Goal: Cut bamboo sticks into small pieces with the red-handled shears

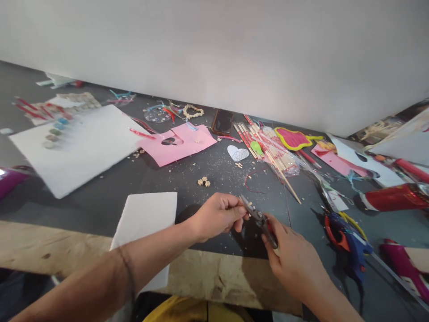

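Where hands (pixel 221 215) (pixel 291 257) meet pliers (pixel 258 215), table edge (pixel 209 279) near

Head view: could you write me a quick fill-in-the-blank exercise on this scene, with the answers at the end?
1. The right hand grips the clippers by the ____.
2. The small white cutout has the shape of a ____.
3. The pink shape has a ____ border.
4. In the picture, the phone lies to the ____ of the sticks.

Missing words: handles; heart; yellow; left.
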`<state>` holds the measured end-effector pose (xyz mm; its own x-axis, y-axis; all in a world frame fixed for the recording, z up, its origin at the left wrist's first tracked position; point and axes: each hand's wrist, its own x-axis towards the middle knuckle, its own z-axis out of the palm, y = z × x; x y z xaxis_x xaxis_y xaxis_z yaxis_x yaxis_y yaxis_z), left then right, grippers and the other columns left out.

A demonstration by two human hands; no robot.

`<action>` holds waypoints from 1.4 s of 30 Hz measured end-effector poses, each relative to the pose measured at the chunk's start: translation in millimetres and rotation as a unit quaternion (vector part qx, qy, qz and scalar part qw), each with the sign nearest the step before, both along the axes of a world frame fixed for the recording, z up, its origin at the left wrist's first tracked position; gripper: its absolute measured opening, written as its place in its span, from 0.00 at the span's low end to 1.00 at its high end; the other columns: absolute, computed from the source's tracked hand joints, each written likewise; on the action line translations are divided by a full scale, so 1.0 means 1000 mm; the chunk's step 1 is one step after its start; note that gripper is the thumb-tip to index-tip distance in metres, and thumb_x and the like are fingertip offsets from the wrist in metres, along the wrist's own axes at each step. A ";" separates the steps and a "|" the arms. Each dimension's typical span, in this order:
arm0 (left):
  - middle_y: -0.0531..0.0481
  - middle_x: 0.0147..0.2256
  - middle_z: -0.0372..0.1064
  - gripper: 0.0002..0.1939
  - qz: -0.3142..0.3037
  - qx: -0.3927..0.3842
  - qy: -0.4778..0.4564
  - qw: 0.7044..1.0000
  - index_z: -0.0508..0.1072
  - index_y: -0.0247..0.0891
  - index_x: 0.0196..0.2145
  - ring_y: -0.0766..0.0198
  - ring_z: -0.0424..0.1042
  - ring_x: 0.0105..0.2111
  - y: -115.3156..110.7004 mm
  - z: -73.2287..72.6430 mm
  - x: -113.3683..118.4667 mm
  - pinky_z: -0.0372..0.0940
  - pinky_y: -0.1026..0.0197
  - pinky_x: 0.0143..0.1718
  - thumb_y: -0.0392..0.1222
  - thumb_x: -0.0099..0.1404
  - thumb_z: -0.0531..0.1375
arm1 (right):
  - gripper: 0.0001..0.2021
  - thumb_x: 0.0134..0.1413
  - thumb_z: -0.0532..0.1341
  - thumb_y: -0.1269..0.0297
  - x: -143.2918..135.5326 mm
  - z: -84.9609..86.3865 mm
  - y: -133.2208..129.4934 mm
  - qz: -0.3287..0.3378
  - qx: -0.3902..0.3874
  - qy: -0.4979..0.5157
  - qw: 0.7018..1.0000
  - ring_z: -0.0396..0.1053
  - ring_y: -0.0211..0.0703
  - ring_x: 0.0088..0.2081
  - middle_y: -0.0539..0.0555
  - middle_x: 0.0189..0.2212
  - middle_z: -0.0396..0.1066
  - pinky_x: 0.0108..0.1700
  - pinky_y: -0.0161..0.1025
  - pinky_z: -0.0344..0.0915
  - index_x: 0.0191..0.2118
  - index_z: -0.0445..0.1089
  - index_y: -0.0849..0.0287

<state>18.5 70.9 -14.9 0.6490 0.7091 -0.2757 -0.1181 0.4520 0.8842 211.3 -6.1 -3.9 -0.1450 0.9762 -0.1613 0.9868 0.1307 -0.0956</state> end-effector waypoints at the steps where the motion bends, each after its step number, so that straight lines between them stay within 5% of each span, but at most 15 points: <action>1: 0.55 0.16 0.63 0.11 0.005 0.009 0.003 1.000 0.67 0.32 0.26 0.77 0.50 0.12 0.000 0.000 0.000 0.45 0.71 0.14 0.43 0.60 0.56 | 0.19 0.57 0.48 0.65 -0.001 0.002 0.001 -0.004 -0.018 0.025 1.000 0.71 0.48 0.38 0.59 0.42 0.72 0.38 0.43 0.64 0.54 0.57 0.60; 12: 0.56 0.17 0.64 0.14 0.023 0.028 0.000 0.999 0.67 0.34 0.25 0.77 0.48 0.12 0.002 0.001 0.001 0.43 0.69 0.14 0.48 0.59 0.56 | 0.19 0.59 0.46 0.62 -0.008 0.014 0.006 -0.028 -0.127 0.143 0.981 0.69 0.48 0.45 0.58 0.47 0.70 0.43 0.43 0.64 0.55 0.58 0.57; 19: 0.52 0.20 0.66 0.15 0.032 0.068 0.036 0.997 0.68 0.33 0.25 0.75 0.51 0.14 0.002 -0.006 0.001 0.45 0.69 0.15 0.48 0.61 0.54 | 0.27 0.55 0.49 0.56 0.005 0.008 0.009 -0.065 -0.054 0.033 0.996 0.65 0.56 0.49 0.60 0.50 0.67 0.45 0.52 0.60 0.61 0.51 0.57; 24: 0.52 0.21 0.66 0.15 0.058 0.117 0.054 0.990 0.68 0.34 0.24 0.74 0.52 0.16 -0.003 -0.011 0.003 0.48 0.68 0.18 0.45 0.63 0.51 | 0.28 0.55 0.50 0.58 0.014 0.008 0.011 -0.049 -0.053 0.040 0.997 0.65 0.52 0.50 0.58 0.50 0.67 0.46 0.51 0.60 0.61 0.48 0.54; 32: 0.52 0.21 0.65 0.15 0.103 0.194 0.089 0.971 0.67 0.34 0.21 0.71 0.58 0.20 0.001 -0.008 0.003 0.51 0.68 0.22 0.42 0.62 0.53 | 0.27 0.52 0.54 0.57 0.021 0.010 0.020 -0.044 0.017 0.021 0.999 0.63 0.55 0.50 0.58 0.49 0.67 0.46 0.53 0.61 0.59 0.54 0.53; 35: 0.53 0.21 0.65 0.14 0.094 0.149 0.053 0.983 0.67 0.35 0.23 0.73 0.55 0.18 0.005 -0.008 0.003 0.50 0.69 0.19 0.43 0.62 0.53 | 0.26 0.53 0.52 0.58 0.021 0.007 0.021 -0.029 0.003 0.068 0.997 0.64 0.50 0.50 0.58 0.49 0.66 0.48 0.47 0.62 0.58 0.55 0.57; 42: 0.52 0.22 0.68 0.11 0.119 0.025 -0.032 0.992 0.66 0.34 0.30 0.75 0.53 0.14 0.010 -0.003 0.005 0.51 0.69 0.16 0.46 0.60 0.56 | 0.28 0.53 0.52 0.53 0.029 0.003 0.027 -0.076 0.071 0.044 0.994 0.63 0.52 0.50 0.58 0.49 0.67 0.48 0.50 0.63 0.59 0.54 0.57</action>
